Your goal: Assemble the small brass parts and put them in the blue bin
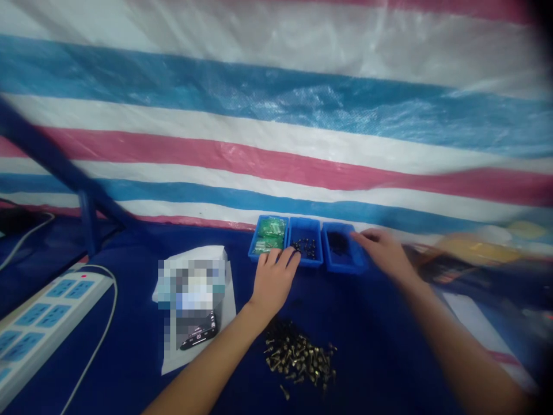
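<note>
Three blue trays stand side by side at the back of the dark blue table. In the left tray (251, 249) lie green packets (271, 235). Small dark metal pieces (306, 248) are in the middle tray (318, 262). The right tray (345, 266) holds a dark mass (339, 242). My left hand (275, 280) is at the front edges of the left and middle trays, its fingers bent; what they hold, if anything, is hidden. My right hand (382, 249) is blurred at the right tray's right edge. A pile of brass-coloured screws (300, 357) lies nearer me.
On the left, a white power strip (43, 317) lies with a white cable (111, 317). White paper (224, 311) with a black device (201, 331) sits left of my left forearm. A striped sheet (276, 127) hangs behind. Blurred yellow and white items lie at right.
</note>
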`<action>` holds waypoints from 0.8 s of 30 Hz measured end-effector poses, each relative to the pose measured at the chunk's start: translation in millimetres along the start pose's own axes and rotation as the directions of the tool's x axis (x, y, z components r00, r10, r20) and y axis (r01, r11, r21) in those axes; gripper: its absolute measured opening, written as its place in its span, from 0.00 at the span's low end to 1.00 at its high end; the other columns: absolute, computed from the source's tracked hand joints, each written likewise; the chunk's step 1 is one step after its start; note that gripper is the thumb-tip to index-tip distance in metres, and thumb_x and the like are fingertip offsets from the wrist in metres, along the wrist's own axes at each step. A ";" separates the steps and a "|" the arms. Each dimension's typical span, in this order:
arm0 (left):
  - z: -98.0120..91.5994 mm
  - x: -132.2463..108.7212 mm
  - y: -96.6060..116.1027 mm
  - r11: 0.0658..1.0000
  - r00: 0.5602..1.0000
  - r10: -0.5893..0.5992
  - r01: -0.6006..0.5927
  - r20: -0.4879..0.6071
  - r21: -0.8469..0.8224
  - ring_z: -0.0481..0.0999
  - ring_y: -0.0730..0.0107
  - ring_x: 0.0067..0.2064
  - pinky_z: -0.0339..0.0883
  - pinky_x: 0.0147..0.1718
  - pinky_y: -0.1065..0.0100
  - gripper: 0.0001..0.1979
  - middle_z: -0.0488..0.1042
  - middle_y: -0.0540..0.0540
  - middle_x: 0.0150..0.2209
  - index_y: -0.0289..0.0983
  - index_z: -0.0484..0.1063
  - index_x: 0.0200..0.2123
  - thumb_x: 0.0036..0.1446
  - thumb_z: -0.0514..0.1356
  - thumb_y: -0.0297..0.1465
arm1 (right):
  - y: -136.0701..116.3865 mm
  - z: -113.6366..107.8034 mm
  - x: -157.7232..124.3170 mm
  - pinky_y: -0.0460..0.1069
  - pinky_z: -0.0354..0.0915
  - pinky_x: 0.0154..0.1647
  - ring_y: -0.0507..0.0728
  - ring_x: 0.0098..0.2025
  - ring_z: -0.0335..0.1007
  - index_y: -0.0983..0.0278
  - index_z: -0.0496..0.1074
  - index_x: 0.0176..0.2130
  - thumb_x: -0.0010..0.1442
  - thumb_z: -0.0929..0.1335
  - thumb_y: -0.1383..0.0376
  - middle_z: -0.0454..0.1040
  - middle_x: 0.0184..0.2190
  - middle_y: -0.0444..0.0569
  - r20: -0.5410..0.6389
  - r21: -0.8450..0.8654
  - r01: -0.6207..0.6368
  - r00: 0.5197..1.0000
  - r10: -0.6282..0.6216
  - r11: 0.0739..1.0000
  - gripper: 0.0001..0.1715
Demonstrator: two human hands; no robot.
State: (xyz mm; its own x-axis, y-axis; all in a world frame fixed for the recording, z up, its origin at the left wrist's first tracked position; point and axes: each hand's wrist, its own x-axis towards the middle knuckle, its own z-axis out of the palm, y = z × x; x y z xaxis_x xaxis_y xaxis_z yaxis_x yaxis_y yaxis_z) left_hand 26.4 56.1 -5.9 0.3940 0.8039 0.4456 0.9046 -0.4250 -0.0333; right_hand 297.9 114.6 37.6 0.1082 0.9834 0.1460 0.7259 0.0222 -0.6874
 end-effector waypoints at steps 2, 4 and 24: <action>-6.3 -1.9 1.9 0.999 0.998 -0.051 0.050 -0.035 -0.021 0.65 0.51 0.54 0.61 0.46 0.51 0.17 0.66 0.43 0.59 0.44 0.67 0.55 0.64 0.54 0.29 | 14.5 8.8 -16.9 0.53 0.64 0.38 0.60 0.33 0.71 0.64 0.79 0.36 0.58 0.67 0.48 0.77 0.30 0.51 -0.154 -0.029 -0.017 0.988 0.012 0.999 0.24; -12.8 -5.4 3.3 0.989 0.987 -0.143 0.141 -0.076 -0.039 0.61 0.46 0.58 0.56 0.52 0.43 0.17 0.65 0.41 0.59 0.43 0.67 0.55 0.64 0.55 0.34 | 26.0 23.9 -31.9 0.55 0.65 0.44 0.62 0.38 0.71 0.66 0.77 0.43 0.57 0.67 0.49 0.76 0.38 0.54 -0.265 -0.057 0.010 0.964 -0.025 0.998 0.25; 5.3 -6.1 6.1 0.913 0.926 -0.375 0.363 -0.035 -0.186 0.67 0.55 0.52 0.51 0.59 0.42 0.14 0.71 0.44 0.50 0.48 0.71 0.52 0.68 0.50 0.34 | 33.2 72.1 -53.0 0.56 0.64 0.48 0.60 0.40 0.68 0.68 0.72 0.55 0.57 0.68 0.46 0.69 0.38 0.53 -0.460 -0.001 0.071 0.886 -0.064 0.997 0.36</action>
State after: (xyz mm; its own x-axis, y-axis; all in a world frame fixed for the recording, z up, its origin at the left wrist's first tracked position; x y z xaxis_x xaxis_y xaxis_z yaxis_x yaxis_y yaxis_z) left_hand 30.4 50.8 -13.5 0.0202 0.8896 0.4562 0.9388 -0.1739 0.2974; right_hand 267.3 76.3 -44.2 0.3618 0.7865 0.5005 0.7325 0.0922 -0.6745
